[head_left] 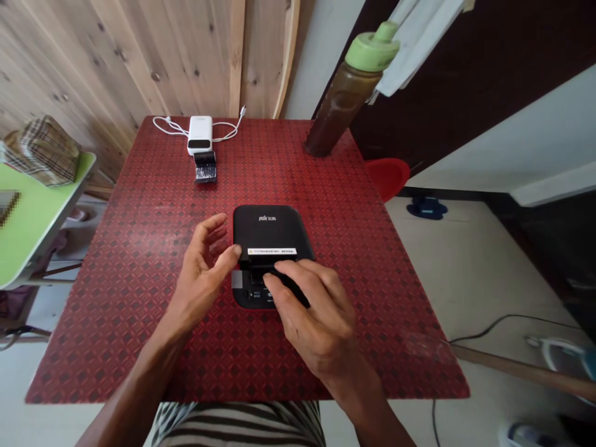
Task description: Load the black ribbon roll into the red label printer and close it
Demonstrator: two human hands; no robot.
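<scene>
A flat black device (270,233) with rounded corners and red sides lies on the table in front of me. It bears white lettering, upside down from here, and a white label strip (272,251) beside a recess near its front. My left hand (205,264) is at its left side, fingers apart and curved, the thumb tip touching the edge by the label. Over the device's front right part, my right hand (314,301) has its thumb and index finger close together in the recess. What sits between those fingertips is hidden.
On the red patterned table (158,248), a white power bank (200,131) with a white cable lies at the back left, a small dark curled piece (205,167) before it. A brown bottle (342,99) with a green lid stands back right. A green table (41,217) is left.
</scene>
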